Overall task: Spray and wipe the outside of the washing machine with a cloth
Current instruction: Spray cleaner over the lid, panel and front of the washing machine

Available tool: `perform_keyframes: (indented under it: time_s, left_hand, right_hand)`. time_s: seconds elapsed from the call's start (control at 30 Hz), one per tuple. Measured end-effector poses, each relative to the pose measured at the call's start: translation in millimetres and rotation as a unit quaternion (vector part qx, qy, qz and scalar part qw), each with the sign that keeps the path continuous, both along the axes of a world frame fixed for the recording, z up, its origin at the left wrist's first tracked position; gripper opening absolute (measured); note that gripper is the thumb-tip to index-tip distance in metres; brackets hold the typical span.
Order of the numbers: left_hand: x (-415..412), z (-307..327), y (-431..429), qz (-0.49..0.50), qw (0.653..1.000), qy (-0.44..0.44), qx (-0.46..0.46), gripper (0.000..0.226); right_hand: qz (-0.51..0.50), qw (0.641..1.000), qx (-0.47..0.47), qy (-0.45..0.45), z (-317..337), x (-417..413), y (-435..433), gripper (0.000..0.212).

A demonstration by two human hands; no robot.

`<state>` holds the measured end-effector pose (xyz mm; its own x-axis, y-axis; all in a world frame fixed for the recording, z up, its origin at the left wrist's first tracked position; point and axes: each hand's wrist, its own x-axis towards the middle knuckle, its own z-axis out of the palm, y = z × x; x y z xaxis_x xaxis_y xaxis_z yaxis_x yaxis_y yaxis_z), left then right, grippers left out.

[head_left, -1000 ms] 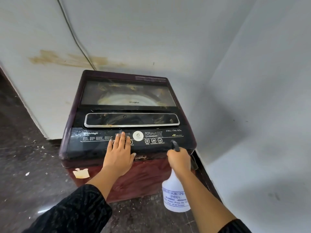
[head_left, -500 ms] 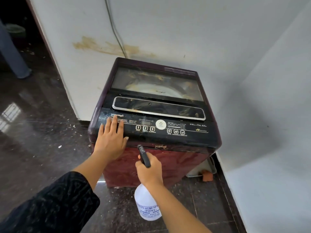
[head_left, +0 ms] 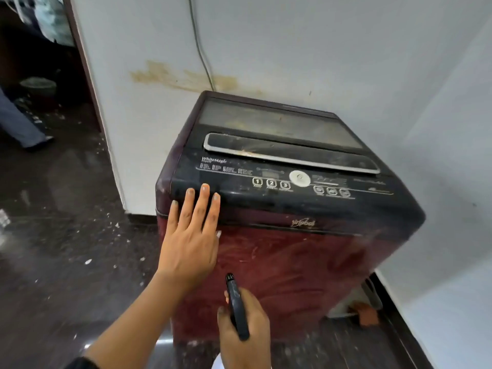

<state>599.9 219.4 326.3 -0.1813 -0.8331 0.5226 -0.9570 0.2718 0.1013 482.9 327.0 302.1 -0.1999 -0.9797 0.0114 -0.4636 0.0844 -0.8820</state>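
Grime covers the washing machine (head_left: 306,262), a top-loader that fills the middle and right of the frame, backed into a corner of white wall (head_left: 319,49). Its front is dark red, scuffed and streaked with pale scratches, with a small gold logo just under the top edge. The top is black: a control panel (head_left: 239,194) with white lettering, three numbered buttons, a round white dial (head_left: 300,178) and three more buttons to the right of it. Behind the panel run a silver-edged handle strip (head_left: 287,153) and a glass lid (head_left: 279,123), both dulled with brownish dust.

The left hand (head_left: 190,241) lies flat at the machine's front left corner, fingers straight and together, their greyed tips on the front lip of the black panel and the palm over the red front. The right hand (head_left: 245,328), at lower centre, is curled round the black head of a spray bottle (head_left: 235,302), nozzle pointing up at the red front; a sliver of the white bottle body shows at the bottom edge.

A yellow-brown stain (head_left: 186,78) marks the wall above the machine, and a thin cable (head_left: 199,43) runs down to it. The dark floor (head_left: 66,262) at the left is littered with pale flecks. A reddish brick (head_left: 367,314) sits beside the machine's lower right corner. At the far left edge, a grey trouser leg (head_left: 18,126) stands in a dark doorway.
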Motion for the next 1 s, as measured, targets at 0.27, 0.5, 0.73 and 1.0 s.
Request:
perform_keyframes:
  time_s: [0.27,0.5,0.73,1.0]
  left_hand:
    - [11,-144,-14,0.002,0.984,0.081,-0.16,0.06]
    - [-6,-157,-16,-0.012,0.974,0.111,-0.196,0.064]
    - [-37,-163,-29,0.026,0.977,0.087,-0.192,0.07]
    - [-52,-144,-48,-0.001,0.958,0.092,-0.27,0.072]
  right_hand:
    - [0.037,0.976,-0.199,0.086,-95,19,-30,0.005]
    - [-0.029,0.984,-0.157,0.082,-120,19,-27,0.015]
    - [-0.192,0.965,-0.176,0.021,-135,-59,-26,0.027]
    - [-0.309,0.928,-0.208,0.011,-154,-181,-29,0.019]
